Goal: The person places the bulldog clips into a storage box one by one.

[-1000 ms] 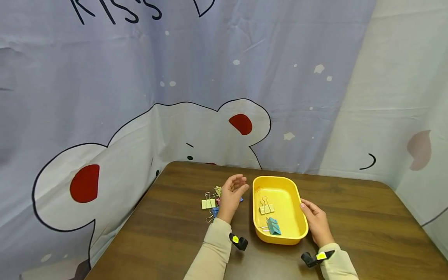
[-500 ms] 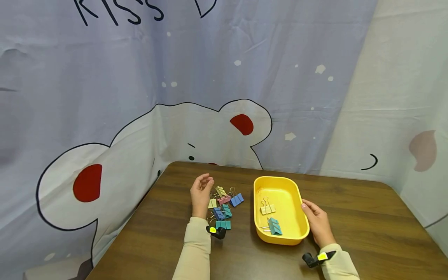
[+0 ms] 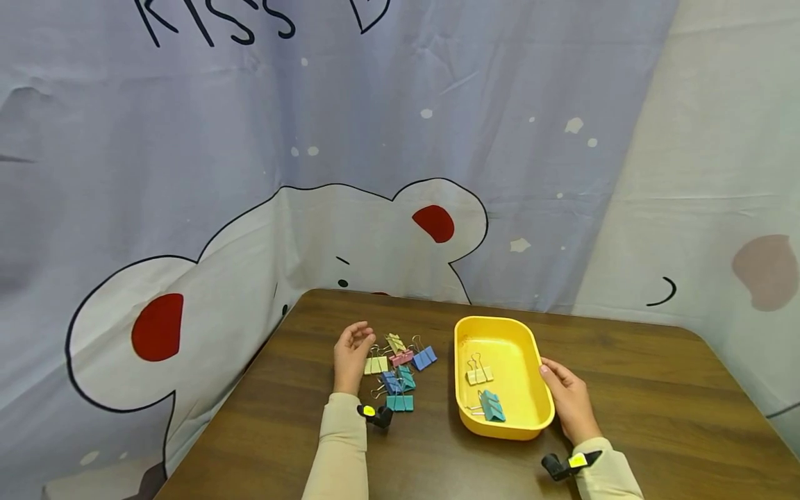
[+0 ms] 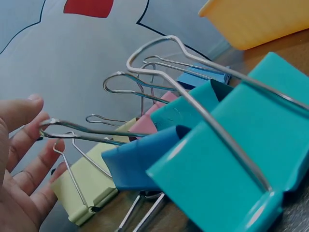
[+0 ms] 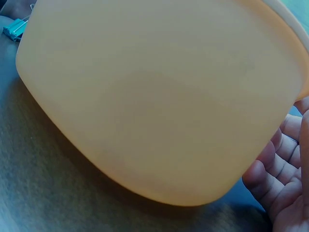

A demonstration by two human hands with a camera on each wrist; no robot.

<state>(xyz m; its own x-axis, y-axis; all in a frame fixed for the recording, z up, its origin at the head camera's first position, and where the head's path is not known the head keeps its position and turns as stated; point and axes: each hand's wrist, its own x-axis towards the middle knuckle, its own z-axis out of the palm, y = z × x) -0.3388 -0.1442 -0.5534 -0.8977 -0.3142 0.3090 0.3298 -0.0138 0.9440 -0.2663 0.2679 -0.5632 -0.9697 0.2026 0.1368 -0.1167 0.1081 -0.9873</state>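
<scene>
My left hand point(image 3: 351, 360) hovers at the left edge of a small heap of binder clips, its fingers loosely bent with nothing between them. Nearest to it is a pale yellow binder clip point(image 3: 376, 365); in the left wrist view the fingers reach behind this clip's wire handles point(image 4: 72, 169). Blue point(image 3: 391, 382), teal point(image 3: 400, 403) and pink point(image 3: 401, 357) clips lie close by. My right hand point(image 3: 570, 401) grips the right rim of a yellow plastic tray point(image 3: 519, 361), thumb on top. A pale yellow clip point(image 3: 479, 376) and a teal clip point(image 3: 493, 407) lie inside the tray.
The brown wooden table point(image 3: 269, 430) carries everything. A printed cloth point(image 3: 375, 125) hangs behind its far edge. Another blue clip point(image 3: 425, 357) lies between the heap and the tray. In the right wrist view the tray's outer surface point(image 5: 159, 106) blocks most of the scene.
My left hand has moved left from beside the tray, across the heap, to its left side, then slightly lower, uncovering the clips. The right hand stays at the tray's rim.
</scene>
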